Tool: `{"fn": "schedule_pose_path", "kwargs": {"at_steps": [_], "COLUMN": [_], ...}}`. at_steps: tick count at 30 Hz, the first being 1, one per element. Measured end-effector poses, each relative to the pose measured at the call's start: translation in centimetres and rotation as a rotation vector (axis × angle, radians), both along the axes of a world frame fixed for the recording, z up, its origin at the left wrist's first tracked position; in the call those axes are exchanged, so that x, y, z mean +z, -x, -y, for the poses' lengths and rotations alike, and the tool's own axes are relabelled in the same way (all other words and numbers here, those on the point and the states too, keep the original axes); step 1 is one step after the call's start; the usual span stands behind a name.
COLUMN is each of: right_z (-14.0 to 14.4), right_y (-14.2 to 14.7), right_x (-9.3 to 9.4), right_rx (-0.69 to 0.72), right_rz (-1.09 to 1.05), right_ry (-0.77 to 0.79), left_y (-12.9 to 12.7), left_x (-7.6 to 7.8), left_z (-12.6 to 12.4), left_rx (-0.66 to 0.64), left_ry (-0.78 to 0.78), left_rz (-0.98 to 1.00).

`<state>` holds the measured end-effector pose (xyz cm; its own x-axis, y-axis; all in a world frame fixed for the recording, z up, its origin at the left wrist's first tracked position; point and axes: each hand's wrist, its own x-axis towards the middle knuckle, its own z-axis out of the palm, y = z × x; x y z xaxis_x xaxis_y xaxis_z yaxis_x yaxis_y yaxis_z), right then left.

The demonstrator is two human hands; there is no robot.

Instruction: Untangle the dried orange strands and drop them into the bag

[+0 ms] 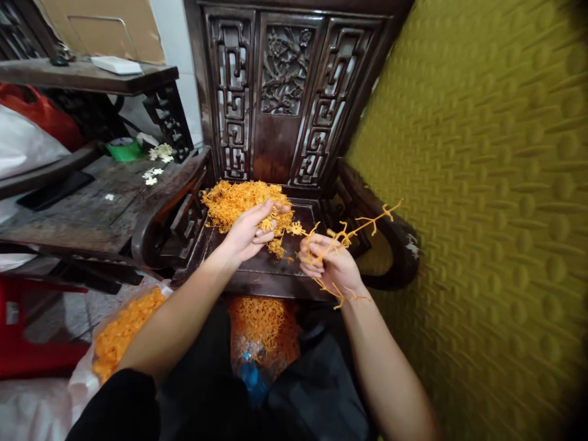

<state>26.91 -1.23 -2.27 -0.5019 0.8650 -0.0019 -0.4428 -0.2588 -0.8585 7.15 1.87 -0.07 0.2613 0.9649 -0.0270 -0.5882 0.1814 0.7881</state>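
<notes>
Far L, red plastic stool w/ white label — too small to read from here. Orange pile on chair seat; L hand at its front edge, fingers part-curled round orange bits. R hand — fingers curled, gripping branched orange strands.

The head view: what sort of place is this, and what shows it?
Probably a home sitting room, perhaps doubling as a workspace: a carved chair bearing an orange pile, and green tape nearby.
</notes>
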Motion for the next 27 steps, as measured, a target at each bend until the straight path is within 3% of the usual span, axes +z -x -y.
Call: {"fn": "schedule_pose_path", "kwargs": {"at_steps": [7, 13, 18, 20, 24, 27], "right_z": [0.4, 0.6, 0.3, 0.3, 1.0, 1.4], "right_y": [-0.2, 0.1, 0.3, 0.8, 2.2, 2.4], "right_x": [0.4, 0.1, -0.2, -0.4, -0.9, -1.0], "right_rx": [-0.029, -0.037, -0.043, -0.025, 0.045, 0.259], "right_rz": [0.008, 0.014, 0.034, 0.004, -0.034, 0.062], "right_ry": [-0.075, -0.082, -0.101, -0.093, -0.173, -0.387], "left_y": [0.0, 0.0, -0.7, -1.1, 0.3, 3.7], "left_x": [0.1, -0.1, -0.5, -0.8, -0.2, 1.8], "left_z": [1.8, 2.1, 3.0, 2.8, -0.1, -1.5], "left_rx": [-0.154, -0.047, -0.073, 0.073, 0.564, 0.846], "left_ry": [0.063, 0.07, 0.056, -0.036, -0.252, -0.182], "left_rz": [-0.178, -0.284, -0.349, -0.386, -0.391, -0.206]}}
